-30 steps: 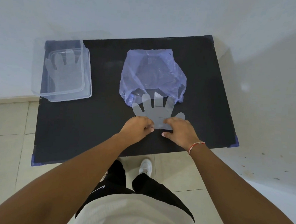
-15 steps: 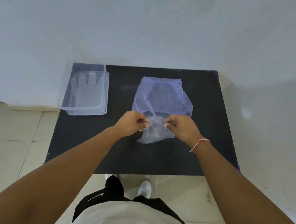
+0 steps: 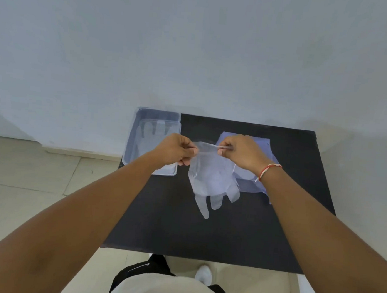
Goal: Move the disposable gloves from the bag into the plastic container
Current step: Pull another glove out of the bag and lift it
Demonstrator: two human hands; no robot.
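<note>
So the glove (image 3: 211,177) is up off the black tabletop (image 3: 172,224) now. A second ago it was lying flat just in front of the bag (image 3: 253,184) with both hands pressing on its cuff, and half a second ago it was only starting to come up. Now the left hand (image 3: 176,149) and the right hand (image 3: 241,152) each pinch a corner of the cuff, stretched tight between them, and the glove hangs fingers-down in the air, partly in front of the bag. That probably means the pulling-out part is finished for this one and all that's left is carrying it over and dropping it in the plastic container (image 3: 128,156), which sits beside the bag on the person's left, at the tabletop's far corner. Count-wise: one glove held, at least one glove (image 3: 150,132) already lying flat in the container (could be more stacked, it's see-through so hard to say), one bag, one container. Can't tell how many are left inside the bag, it looks pretty flat.
</note>
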